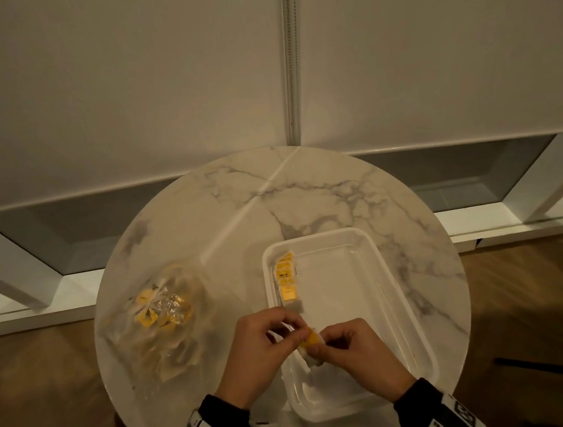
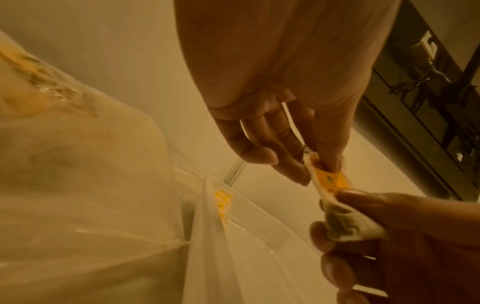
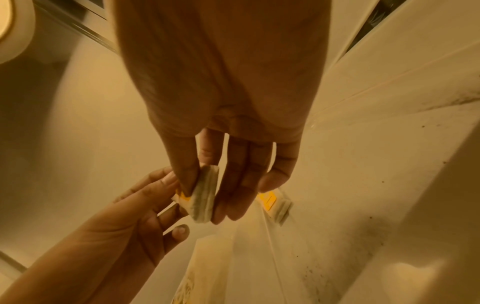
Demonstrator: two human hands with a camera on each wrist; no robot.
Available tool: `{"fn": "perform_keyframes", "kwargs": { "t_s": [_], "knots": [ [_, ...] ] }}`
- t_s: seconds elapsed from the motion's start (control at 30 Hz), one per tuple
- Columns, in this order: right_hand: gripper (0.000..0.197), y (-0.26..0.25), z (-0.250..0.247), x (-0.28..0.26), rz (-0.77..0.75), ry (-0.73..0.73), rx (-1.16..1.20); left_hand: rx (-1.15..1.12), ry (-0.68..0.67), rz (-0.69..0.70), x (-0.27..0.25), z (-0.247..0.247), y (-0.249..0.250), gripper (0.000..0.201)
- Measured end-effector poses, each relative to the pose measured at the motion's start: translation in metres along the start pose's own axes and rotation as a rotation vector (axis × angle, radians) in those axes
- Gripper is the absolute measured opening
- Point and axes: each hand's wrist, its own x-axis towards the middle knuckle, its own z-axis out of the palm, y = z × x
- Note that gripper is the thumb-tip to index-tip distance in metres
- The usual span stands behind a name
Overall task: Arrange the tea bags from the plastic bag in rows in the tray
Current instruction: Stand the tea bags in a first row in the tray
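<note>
- Sleeves (image 1: pixel 224 422) with black-and-white coded markers fill the 6 o'clock edge of the head view; from them the left hand (image 1: pixel 259 349) and the right hand (image 1: pixel 358 350) meet over the near left corner of the tray (image 1: pixel 419 334).
- Both hands pinch one tea bag (image 1: pixel 309 343) between them, the yellow tag toward the left hand and the white pouch under the right fingertips.
- A short row of tea bags (image 1: pixel 287 278) lies along the tray's left wall, from its far corner at 12 o'clock down toward the hands.
- The plastic bag (image 1: pixel 160 311), clear and crumpled with more yellow-tagged tea bags inside, sits on the round marble worktop (image 1: pixel 322 192) at 9 o'clock of the tray, apart from it.
- In the left wrist view, the left hand's thumb and forefinger are closed on the top of the tea bag beside the yellow tag, the other fingers (image 2: pixel 259 156) loosely extended; the right hand comes in from 4 o'clock and grips the pouch.
- The plastic bag bulks at 8 o'clock there, with the tray rim and the row at 6 o'clock.
- In the right wrist view, the right thumb and forefinger pinch the white pouch edge-on, the other fingers (image 3: pixel 275 176) hanging straight; the left hand reaches in from 8 o'clock with fingertips on the tag end.
- The row shows at 4 o'clock of the held tea bag, against the tray wall.
</note>
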Motion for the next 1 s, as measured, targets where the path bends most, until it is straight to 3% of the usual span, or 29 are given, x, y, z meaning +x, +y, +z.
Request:
{"fn": "perform_keyframes", "kwargs": {
  "t_s": [0.57, 0.7, 0.87, 1.0],
  "knots": [
    [0.005, 0.007, 0.002, 0.011, 0.099, -0.014, -0.094, -0.027, -0.036, -0.03, 0.005, 0.001, -0.018, 0.018],
    [0.007, 0.004, -0.008, 0.028, 0.206, 0.006, -0.173, 0.165, -0.06, 0.011, 0.026, 0.001, -0.025, 0.01],
    [0.016, 0.002, -0.014, 0.065, 0.34, -0.095, -0.272, 0.429, -0.133, 0.054, 0.059, 0.004, -0.03, 0.007],
    [0.016, 0.007, -0.018, 0.095, 0.368, -0.089, -0.346, 0.48, -0.075, 0.062, 0.066, 0.004, -0.038, 0.012]
  ]
}}
